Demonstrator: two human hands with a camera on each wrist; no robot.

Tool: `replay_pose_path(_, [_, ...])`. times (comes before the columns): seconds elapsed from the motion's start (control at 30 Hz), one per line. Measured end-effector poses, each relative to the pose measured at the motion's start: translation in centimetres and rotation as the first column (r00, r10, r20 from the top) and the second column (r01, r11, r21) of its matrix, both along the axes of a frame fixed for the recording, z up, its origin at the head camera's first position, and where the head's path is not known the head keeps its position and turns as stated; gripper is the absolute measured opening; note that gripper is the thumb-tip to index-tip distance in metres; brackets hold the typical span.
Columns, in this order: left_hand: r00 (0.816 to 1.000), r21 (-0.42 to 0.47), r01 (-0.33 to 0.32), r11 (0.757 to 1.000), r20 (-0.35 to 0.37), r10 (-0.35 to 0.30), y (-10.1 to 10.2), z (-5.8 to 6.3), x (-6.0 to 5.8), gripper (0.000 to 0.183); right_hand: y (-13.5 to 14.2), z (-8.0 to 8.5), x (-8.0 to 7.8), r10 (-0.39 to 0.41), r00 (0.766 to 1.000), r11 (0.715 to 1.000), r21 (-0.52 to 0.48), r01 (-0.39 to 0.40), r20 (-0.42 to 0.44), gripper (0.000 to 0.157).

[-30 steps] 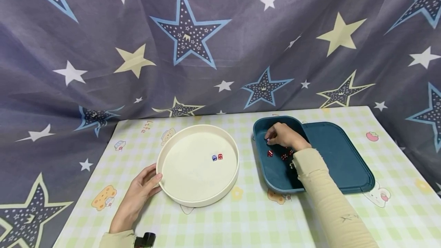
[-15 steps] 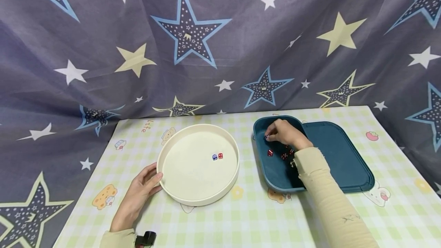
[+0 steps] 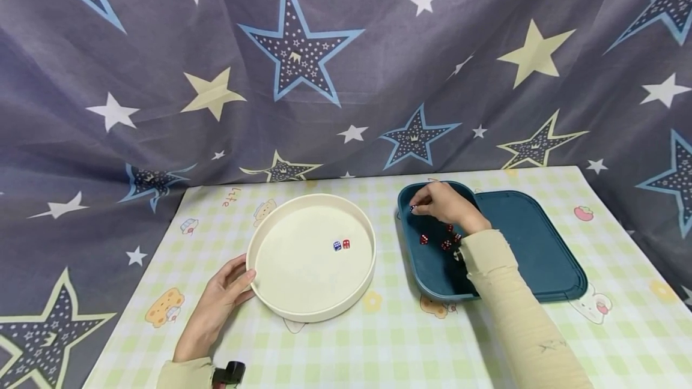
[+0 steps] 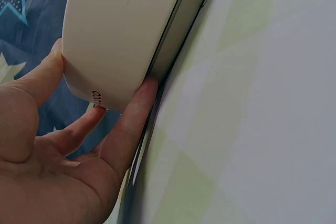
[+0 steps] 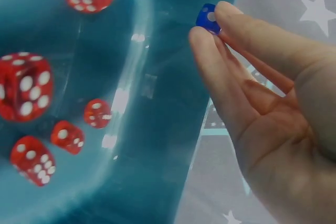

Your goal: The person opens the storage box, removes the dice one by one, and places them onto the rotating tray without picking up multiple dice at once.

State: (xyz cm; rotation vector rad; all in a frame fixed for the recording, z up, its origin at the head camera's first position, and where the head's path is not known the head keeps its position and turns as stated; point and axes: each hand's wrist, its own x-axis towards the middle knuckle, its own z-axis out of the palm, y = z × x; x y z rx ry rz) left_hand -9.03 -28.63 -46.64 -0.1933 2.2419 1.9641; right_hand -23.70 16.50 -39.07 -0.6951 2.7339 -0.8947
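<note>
My right hand [image 3: 447,204] is over the far part of the dark teal bin [image 3: 432,293]. Between thumb and fingertips it pinches a blue die [image 5: 208,19] with white dots, raised off the bin floor. Several red dice lie in the bin, one red die [image 3: 424,239] toward its left side. My left hand [image 3: 224,293] grips the left edge of a round cream tray [image 3: 310,315]; in the left wrist view the thumb is at the rim and fingers touch the wall and lower edge. A blue die [image 3: 337,246] and a red die [image 3: 346,244] sit side by side in that tray.
A flat teal lid [image 3: 532,239] lies against the bin's right side. Both stand on a table with a green checked cloth [image 3: 346,353]. Behind the table hangs a dark curtain [image 3: 346,77] with stars. A black strap device [image 3: 229,373] is on the left wrist.
My right hand has risen slightly and shifted up and left in the bin, carrying the blue die. The left hand and the tray stay in place.
</note>
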Motion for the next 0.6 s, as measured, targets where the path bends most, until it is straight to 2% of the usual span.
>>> replay_pose_path(0.3, [1.000, -0.003, -0.006, 1.000, 0.006, 0.006, 0.0, 0.0, 0.1, 0.064, -1.3, 1.6, 0.5, 0.005, 0.999, 0.999, -0.033, -0.007, -0.045, 0.016])
replay_pose_path(0.6, [1.000, -0.003, -0.007, 1.000, 0.009, 0.007, 0.0, 0.0, -0.1, 0.065, -2.7, 2.4, 0.8, 0.020, 0.999, 0.998, -0.062, -0.023, -0.042, 0.015])
